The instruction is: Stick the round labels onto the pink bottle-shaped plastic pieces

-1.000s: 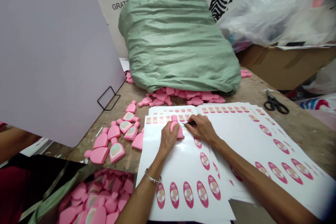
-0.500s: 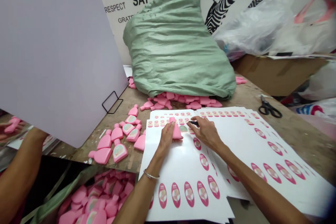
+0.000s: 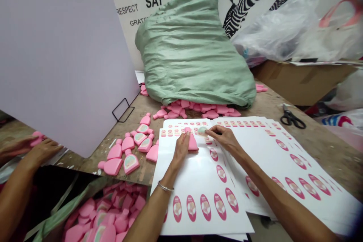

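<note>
My left hand (image 3: 181, 146) is closed around a small pink toy bottle (image 3: 192, 141), held neck up over a white sticker sheet (image 3: 195, 174). Just to its right, my right hand (image 3: 224, 138) pinches the edge of a pale green sticker (image 3: 202, 131), which is off the sheet and apart from the bottle. Something dark shows between the right fingers, too small to make out. Pink oval stickers (image 3: 204, 207) line the sheet's lower and right sides. Left of the sheet lie several pink bottles (image 3: 111, 166), some bearing a green label (image 3: 131, 162).
A large green sack (image 3: 193, 56) stands behind, with pink bottles at its base. Black scissors (image 3: 292, 117) lie at right beside a second sticker sheet (image 3: 255, 147). A white board (image 3: 65, 53) separates me from a co-worker's hands (image 3: 42, 153). Below left, a bag holds more bottles (image 3: 104, 215).
The green sticker has come up off the sheet into my right fingers. My left hand keeps the bottle nearly in place. At left, the co-worker's hands have come closer together.
</note>
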`<state>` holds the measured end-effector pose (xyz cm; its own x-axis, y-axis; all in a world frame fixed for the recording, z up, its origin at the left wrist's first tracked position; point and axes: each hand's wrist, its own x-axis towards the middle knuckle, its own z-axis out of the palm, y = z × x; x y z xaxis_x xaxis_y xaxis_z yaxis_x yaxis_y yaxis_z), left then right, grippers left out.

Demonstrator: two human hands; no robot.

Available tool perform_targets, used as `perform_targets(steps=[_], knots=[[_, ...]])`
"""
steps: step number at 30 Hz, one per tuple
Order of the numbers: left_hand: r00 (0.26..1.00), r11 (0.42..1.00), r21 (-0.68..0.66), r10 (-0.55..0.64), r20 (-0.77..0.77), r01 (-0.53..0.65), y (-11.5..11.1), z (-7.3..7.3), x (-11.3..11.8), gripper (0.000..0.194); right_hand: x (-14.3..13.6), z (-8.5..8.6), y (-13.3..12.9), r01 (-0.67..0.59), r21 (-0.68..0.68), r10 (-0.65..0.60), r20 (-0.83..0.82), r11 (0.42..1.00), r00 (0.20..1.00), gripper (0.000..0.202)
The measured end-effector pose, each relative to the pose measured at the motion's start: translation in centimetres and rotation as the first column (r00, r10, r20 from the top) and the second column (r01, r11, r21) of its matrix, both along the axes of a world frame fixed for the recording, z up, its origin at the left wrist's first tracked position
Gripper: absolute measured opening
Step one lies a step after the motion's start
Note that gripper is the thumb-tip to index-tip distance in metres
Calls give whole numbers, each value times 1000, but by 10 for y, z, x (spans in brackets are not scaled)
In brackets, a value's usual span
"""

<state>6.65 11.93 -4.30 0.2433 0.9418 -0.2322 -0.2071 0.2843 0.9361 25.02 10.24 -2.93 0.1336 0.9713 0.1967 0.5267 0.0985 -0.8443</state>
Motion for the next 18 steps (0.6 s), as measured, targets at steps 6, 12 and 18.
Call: perform_targets(steps=[6, 12, 18], knots=[[994, 998, -37, -43, 95, 47, -16, 21, -6, 62, -20, 28, -27, -83, -80, 74, -113, 993, 991, 43], [977, 998, -26, -49, 208, 56, -40, 41, -16, 58, -47, 42, -52, -167, -135, 146, -154, 977, 977, 41], [977, 998, -18, -56, 207, 60, -46, 43, -22, 58, -52, 42, -55, -153, -109, 138, -131, 982, 982, 41]])
